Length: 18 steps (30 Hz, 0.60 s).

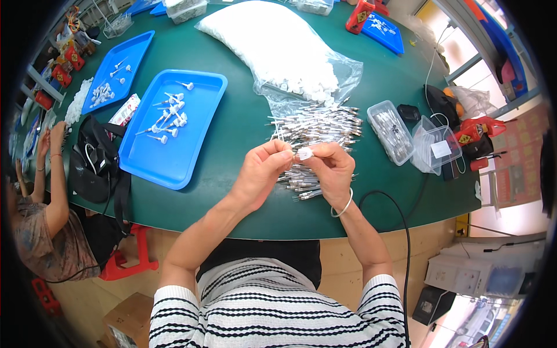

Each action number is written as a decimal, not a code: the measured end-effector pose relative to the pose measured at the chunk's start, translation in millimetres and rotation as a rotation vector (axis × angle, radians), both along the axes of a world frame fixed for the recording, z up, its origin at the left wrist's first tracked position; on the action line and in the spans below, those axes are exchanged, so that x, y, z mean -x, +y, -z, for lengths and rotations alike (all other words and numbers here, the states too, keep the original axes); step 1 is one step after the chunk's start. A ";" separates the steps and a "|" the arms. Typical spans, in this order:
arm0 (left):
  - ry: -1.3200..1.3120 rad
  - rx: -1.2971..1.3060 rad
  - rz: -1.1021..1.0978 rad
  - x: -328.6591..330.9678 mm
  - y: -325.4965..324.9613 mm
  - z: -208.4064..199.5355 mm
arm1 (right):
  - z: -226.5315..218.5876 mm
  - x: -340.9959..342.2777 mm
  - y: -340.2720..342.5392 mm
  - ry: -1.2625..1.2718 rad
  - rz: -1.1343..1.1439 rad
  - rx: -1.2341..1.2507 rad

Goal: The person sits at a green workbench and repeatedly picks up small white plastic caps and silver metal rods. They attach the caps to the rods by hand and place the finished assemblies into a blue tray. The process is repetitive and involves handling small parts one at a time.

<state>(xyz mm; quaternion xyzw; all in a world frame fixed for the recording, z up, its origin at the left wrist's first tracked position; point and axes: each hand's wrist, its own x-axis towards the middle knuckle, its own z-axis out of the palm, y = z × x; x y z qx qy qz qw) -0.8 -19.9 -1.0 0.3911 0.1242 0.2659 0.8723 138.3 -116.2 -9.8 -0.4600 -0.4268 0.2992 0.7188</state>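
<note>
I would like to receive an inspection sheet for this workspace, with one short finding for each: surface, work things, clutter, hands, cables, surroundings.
Surface: green tabletop, front edge curved.
Work things: small white piece at the fingers; pile of thin rods beneath and beyond; clear bag of white pieces behind; blue tray at left holds white-headed, thin-stemmed pieces.
Clutter: black bag left of that tray; clear box of rods at right.
Hands: right hand pinches the white piece; left hand close beside it, its grip unclear.
Cables: black cable runs over the front edge, at right.
Surroundings: another person and red stool at left.
</note>
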 end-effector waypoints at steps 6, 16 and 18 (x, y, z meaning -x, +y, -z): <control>0.038 -0.134 -0.052 -1.5 -1.3 -6.0 | -4.9 -2.3 2.1 -0.037 -0.036 -0.059; -0.017 -0.187 -0.041 -7.1 -13.2 -5.6 | -7.5 2.5 3.1 -0.089 -0.003 -0.076; -0.042 -0.174 -0.058 -7.4 -14.1 -3.5 | -5.2 4.4 3.9 -0.023 -0.011 -0.069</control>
